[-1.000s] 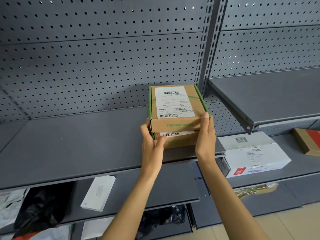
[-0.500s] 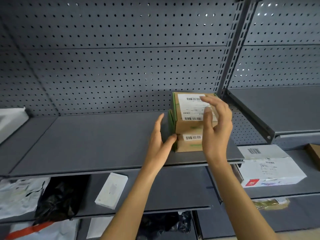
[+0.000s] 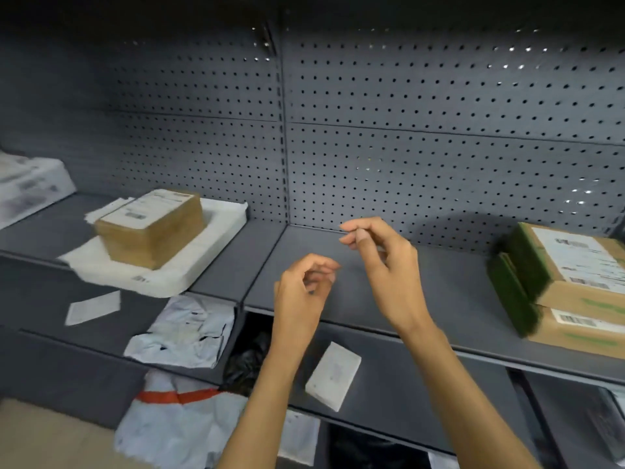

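Two brown cardboard boxes with green edges and white shipping labels sit stacked (image 3: 571,286) at the far right of the grey metal shelf (image 3: 439,299). My left hand (image 3: 304,289) hovers in front of the shelf's middle with loosely curled fingers and holds nothing. My right hand (image 3: 385,265) hangs a little higher and to the right, its fingers also loosely bent and empty. Both hands are well left of the stack and touch nothing.
On the left shelf a brown labelled box (image 3: 150,228) rests on a white padded parcel (image 3: 189,265). Another white parcel (image 3: 30,184) lies at the far left. A lower shelf holds a small white box (image 3: 333,375), white mailer bags (image 3: 184,330) and a black bag (image 3: 247,353).
My hands have let go of the stacked boxes and drawn back. The view has swung left, so the stack now sits at the right edge and the left shelf bay shows.
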The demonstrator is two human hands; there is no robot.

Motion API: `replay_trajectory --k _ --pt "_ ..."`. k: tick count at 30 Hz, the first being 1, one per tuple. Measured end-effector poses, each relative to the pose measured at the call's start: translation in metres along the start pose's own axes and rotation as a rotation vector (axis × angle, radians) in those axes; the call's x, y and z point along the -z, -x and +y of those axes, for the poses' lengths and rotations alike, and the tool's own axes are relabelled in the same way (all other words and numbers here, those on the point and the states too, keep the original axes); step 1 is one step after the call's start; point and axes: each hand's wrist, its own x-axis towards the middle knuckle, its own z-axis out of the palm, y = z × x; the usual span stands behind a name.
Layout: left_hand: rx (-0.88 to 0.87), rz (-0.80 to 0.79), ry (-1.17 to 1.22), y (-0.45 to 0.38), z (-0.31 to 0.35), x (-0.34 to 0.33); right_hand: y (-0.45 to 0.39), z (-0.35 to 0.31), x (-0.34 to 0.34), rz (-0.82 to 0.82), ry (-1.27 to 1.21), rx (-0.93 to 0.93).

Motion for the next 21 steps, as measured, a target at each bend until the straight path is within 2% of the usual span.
replay_trajectory --k 10,21 --pt "0.049 0.18 -0.091 -0.008 -0.035 0.222 0.002 -0.094 -0.204 -0.189 -0.169 0.058" --pt "0.171 0.375 -0.252 -0.012 -0.076 0.404 -0.008 -0.164 -0.39 -0.46 -0.409 0.024"
